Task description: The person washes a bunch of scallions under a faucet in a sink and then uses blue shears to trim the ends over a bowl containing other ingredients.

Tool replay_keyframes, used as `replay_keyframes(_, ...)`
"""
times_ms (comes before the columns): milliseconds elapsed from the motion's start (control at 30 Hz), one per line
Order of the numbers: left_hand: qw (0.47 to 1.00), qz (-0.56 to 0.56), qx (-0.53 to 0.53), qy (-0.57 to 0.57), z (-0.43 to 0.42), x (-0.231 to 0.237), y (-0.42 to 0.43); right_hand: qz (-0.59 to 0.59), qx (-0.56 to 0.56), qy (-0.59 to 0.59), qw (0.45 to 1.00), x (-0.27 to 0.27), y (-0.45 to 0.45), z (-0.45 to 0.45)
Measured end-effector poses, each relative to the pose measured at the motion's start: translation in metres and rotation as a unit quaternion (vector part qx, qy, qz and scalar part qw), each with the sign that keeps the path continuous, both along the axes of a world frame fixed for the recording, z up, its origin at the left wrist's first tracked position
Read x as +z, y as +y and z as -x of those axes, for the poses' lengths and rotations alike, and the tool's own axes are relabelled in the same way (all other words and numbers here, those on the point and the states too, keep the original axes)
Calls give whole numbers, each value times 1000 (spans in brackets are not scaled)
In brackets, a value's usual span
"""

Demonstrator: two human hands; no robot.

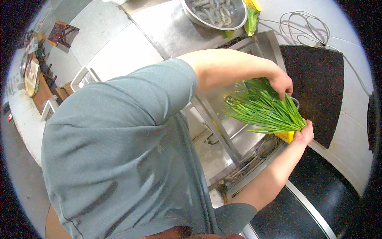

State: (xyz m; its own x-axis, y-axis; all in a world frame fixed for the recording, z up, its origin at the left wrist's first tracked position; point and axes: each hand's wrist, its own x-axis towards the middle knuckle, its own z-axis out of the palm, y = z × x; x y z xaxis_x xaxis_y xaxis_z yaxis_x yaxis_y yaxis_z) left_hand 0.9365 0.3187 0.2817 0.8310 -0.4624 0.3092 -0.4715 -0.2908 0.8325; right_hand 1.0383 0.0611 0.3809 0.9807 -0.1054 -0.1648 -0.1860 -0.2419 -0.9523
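Observation:
My right hand point(304, 133) is closed around the gathered end of a bunch of long, flat, chive-like greens point(268, 112). The leaves fan out to the left over a stainless steel sink point(220, 119). My left hand point(281, 83) is above the bunch near its gathered end, fingers curled downward with the fingertips at the leaves; whether they pinch any is unclear. A yellow object point(285, 136) shows partly beneath the bunch, beside my right hand. Behind the greens, a round metal rim point(295, 103) is mostly hidden.
A metal bowl of raw shrimp point(215, 15) stands on the steel counter point(176, 33), with a green vegetable point(251, 22) beside it. A coiled pale cable point(307, 28) lies beyond a dark panel point(313, 89). A round strainer point(266, 148) lies beside the sink; a wooden stool point(62, 33) stands far left.

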Motion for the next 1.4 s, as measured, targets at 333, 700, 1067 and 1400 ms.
replay_keyframes(333,980,109,160,50,28,33,-23,87,109,-236,962,0,68,76)
replay_keyframes(700,982,163,80,47,58,-3,-66,36,230,-305,924,-9,91,127)
replay_keyframes(1067,979,162,30,120,75,3,-60,28,216,-261,940,-15,77,133)
replay_keyframes(1400,984,153,77,54,71,1,-72,151,212,-359,896,-16,72,143)
